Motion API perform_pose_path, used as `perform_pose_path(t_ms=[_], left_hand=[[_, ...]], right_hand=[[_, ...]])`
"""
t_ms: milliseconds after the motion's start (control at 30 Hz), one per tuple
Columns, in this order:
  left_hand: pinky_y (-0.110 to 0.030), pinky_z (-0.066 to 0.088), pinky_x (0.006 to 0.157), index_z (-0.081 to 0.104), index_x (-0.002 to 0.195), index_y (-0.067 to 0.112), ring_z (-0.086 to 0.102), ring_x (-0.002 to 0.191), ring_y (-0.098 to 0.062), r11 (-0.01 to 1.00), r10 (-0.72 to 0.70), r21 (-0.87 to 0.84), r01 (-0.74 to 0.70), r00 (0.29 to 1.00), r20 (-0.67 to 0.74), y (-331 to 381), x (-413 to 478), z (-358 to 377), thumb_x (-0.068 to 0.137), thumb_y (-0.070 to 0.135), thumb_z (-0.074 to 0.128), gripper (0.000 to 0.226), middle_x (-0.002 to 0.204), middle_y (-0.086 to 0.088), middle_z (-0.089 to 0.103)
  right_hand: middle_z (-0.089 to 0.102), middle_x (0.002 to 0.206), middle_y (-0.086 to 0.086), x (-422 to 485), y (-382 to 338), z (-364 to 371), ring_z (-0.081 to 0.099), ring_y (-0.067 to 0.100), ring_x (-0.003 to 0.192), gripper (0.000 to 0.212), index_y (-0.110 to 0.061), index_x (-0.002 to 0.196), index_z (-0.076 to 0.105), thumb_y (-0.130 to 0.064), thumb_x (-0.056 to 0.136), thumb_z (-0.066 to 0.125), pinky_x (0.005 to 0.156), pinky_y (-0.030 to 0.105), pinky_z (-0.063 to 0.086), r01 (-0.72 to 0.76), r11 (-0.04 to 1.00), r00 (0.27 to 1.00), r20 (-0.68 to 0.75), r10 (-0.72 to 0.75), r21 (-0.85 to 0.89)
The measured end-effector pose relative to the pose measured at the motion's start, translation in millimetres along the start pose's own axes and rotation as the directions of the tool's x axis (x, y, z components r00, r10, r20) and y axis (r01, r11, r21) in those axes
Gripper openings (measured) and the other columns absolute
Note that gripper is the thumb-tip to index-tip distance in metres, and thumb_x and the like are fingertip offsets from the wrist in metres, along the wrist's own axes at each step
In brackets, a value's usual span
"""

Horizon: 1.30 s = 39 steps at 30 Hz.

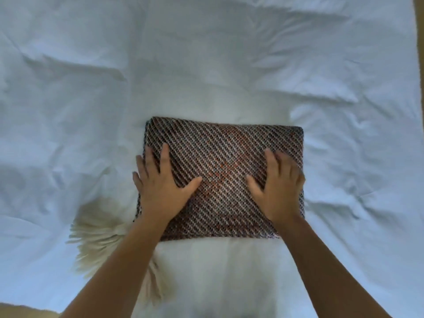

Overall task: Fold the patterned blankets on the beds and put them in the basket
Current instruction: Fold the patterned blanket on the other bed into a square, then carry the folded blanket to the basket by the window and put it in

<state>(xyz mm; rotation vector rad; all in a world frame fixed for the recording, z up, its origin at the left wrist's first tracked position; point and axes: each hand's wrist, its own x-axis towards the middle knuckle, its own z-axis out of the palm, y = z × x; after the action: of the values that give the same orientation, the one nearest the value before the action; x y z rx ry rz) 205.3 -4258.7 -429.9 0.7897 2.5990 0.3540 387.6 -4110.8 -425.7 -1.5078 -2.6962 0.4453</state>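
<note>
A patterned blanket (223,152) with dark, cream and orange diagonal stripes lies folded into a thick rectangle in the middle of the bed. My left hand (161,182) rests flat on its left part, fingers spread, the outer fingers hanging over the left edge. On the blanket's right part lies my right hand (278,187), also flat with its fingers apart. Neither hand grips the cloth. No basket is in view.
The white bed sheet (80,99) is wrinkled and fills nearly the whole view. A cream tassel fringe (98,244) spreads out on the sheet under my left forearm. A brownish strip (418,42) shows past the bed's right edge.
</note>
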Motion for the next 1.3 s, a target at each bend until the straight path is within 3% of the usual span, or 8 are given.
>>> perform_pose_path(t_ms=[100,233,400,600,767,1033,1200,1300], left_hand=[[-0.051,0.024,0.112,0.000,0.147,0.018,0.025,0.138,-0.034,0.885,-0.296,-0.324,0.334,0.941,0.163,-22.6,19.6,-18.6,0.052,0.071,0.072,0.130,0.151,-0.015,0.024],[-0.047,0.039,0.104,0.030,0.140,0.012,0.048,0.122,-0.029,0.697,-0.300,-0.522,0.491,0.862,0.410,-25.8,25.0,-26.7,0.047,0.052,0.085,0.115,0.138,-0.010,0.046],[-0.037,0.043,0.095,0.046,0.131,0.010,0.056,0.113,-0.029,0.702,-0.243,-0.594,0.394,0.916,0.320,-16.9,-2.0,-40.1,0.057,0.034,0.086,0.087,0.129,-0.010,0.057],[-0.041,0.044,0.097,0.049,0.127,0.008,0.056,0.111,-0.029,0.764,-0.090,-0.618,0.186,0.979,0.184,-0.7,-65.8,-85.0,0.061,0.034,0.084,0.079,0.124,-0.010,0.059],[-0.042,0.049,0.093,0.056,0.120,0.006,0.061,0.104,-0.031,0.762,0.136,-0.647,0.025,0.971,0.198,19.1,-150.4,-123.1,0.065,0.027,0.082,0.065,0.118,-0.013,0.063],[-0.040,0.052,0.087,0.064,0.107,0.011,0.066,0.091,-0.026,0.718,0.518,-0.671,-0.187,0.787,0.335,79.7,-310.0,-123.4,0.067,0.021,0.080,0.045,0.106,-0.009,0.068],[-0.041,0.054,0.083,0.063,0.102,0.013,0.067,0.086,-0.024,0.692,0.665,-0.665,-0.280,0.606,0.437,104.2,-425.1,-94.6,0.064,0.022,0.082,0.043,0.099,-0.006,0.070],[-0.038,0.055,0.079,0.059,0.104,0.013,0.066,0.084,-0.022,0.668,0.727,-0.667,-0.331,0.482,0.489,110.5,-502.5,-75.4,0.064,0.022,0.082,0.047,0.099,-0.005,0.068]], right_hand=[[0.032,0.145,0.021,3.8,31.4,-14.4,0.031,0.040,0.132,0.103,-0.018,0.145,0.010,-0.065,0.069,0.062,0.105,0.058,0.027,-0.355,0.915,0.934,0.038,0.355,0.193],[0.042,0.142,0.011,2.4,33.8,-11.5,0.044,0.035,0.127,0.114,-0.021,0.145,0.006,-0.061,0.061,0.073,0.104,0.052,0.038,-0.504,0.760,0.862,0.286,0.418,0.410],[0.057,0.124,0.008,-23.9,20.3,-27.6,0.057,0.028,0.108,0.076,-0.012,0.126,0.042,-0.041,0.066,0.078,0.089,0.036,0.047,-0.529,0.642,0.846,0.287,0.449,0.555],[0.062,0.111,0.007,-99.0,7.6,-88.4,0.058,0.024,0.094,0.057,-0.011,0.116,0.048,-0.036,0.072,0.074,0.077,0.031,0.045,-0.438,0.715,0.876,0.077,0.477,0.545],[0.059,0.099,0.001,-214.1,13.3,-143.7,0.055,0.021,0.087,0.051,-0.011,0.113,0.050,-0.033,0.073,0.073,0.075,0.029,0.045,-0.443,0.659,0.804,-0.057,0.592,0.608],[0.064,0.094,-0.001,-438.1,65.9,-203.7,0.060,0.019,0.079,0.045,-0.018,0.103,0.053,-0.033,0.068,0.078,0.073,0.029,0.049,-0.482,0.420,0.488,-0.163,0.858,0.769],[0.052,0.104,-0.001,-596.2,87.3,-211.9,0.058,0.014,0.076,0.093,-0.021,0.141,0.027,-0.036,0.066,0.080,0.066,0.024,0.047,-0.343,0.116,0.157,-0.065,0.985,0.932],[0.055,0.110,0.003,-694.7,87.1,-208.2,0.061,0.018,0.079,0.094,-0.019,0.141,0.028,-0.033,0.065,0.082,0.065,0.030,0.053,-0.233,-0.006,0.026,0.012,1.000,0.972]])
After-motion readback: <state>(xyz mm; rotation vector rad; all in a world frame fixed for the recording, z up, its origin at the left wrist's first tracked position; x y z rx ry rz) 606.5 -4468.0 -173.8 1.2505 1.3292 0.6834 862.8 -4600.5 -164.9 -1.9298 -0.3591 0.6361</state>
